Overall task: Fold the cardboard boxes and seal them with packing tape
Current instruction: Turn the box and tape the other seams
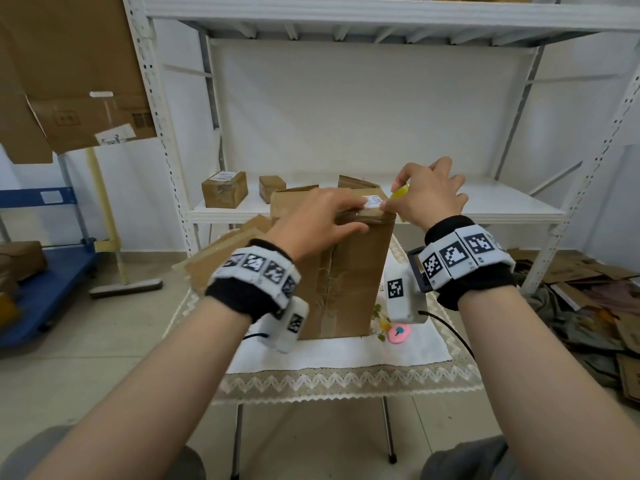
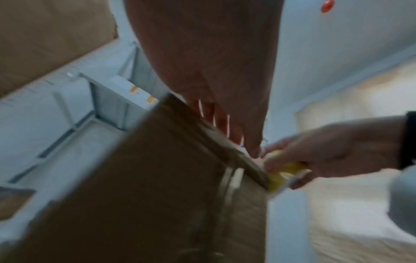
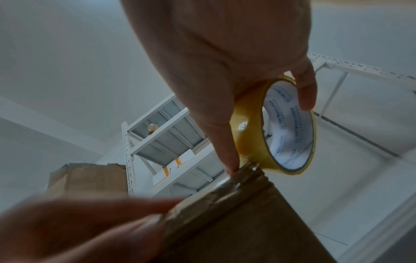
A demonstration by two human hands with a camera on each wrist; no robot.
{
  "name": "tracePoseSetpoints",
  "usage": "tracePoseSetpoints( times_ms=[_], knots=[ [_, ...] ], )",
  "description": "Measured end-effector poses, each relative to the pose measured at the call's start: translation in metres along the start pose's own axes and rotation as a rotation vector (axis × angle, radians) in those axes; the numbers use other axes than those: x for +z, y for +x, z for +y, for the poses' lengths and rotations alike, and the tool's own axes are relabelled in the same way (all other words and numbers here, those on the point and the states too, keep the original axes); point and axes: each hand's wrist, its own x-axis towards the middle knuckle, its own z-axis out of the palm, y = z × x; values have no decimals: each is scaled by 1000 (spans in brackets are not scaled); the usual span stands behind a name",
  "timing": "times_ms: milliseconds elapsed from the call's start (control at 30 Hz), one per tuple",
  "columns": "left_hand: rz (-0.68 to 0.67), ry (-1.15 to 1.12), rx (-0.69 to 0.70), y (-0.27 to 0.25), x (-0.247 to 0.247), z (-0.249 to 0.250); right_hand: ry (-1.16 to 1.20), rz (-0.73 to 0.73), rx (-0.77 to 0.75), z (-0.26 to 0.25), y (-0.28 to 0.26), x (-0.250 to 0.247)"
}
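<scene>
Box (image 1: pixel 341 268) stands tall on the small cloth-covered table (image 1: pixel 332 355), top flaps folded shut; an older strip of tape runs down the side facing me. My left hand (image 1: pixel 320 225) lies over the near top edge, fingers straight and spread, pressing the flaps down, with the fingertips close to a white label (image 1: pixel 372 201) on top. My right hand (image 1: pixel 427 194) grips the yellowish tape roll (image 3: pixel 276 128) at the top right corner of the box: thumb on the outer wrap, a finger hooked through the white core. In the right wrist view the roll touches the corner and the thumb tip presses right there, so I judge the step in hand to be anchoring the tape end before drawing a strip across the top seam. I cannot tell whether the free end is already stuck down; it is too thin and clear to see. To do this well: rub the end firmly onto the cardboard a little way down the side first, keep the left hand flat so the flaps stay level and meeting, then pull the roll across low and taut, in line with the seam. Risk as I see it: the tall box tips if I pull upward instead of along. A pink object (image 1: pixel 399 332) lies on the table beside the box base, clear of the work.
</scene>
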Motion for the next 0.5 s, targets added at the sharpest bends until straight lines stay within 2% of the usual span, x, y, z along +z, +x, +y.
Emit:
tracePoseSetpoints(
  times_ms=[100, 267, 500],
  knots=[
    [-55, -60, 3, 33, 21, 24, 33, -30, 13, 4, -3, -4],
    [-129, -93, -12, 75, 23, 33, 235, -87, 32, 28, -5, -12],
    [-249, -242, 30, 82, 19, 30, 433, -58, -3, 48, -5, -15]
  ],
)
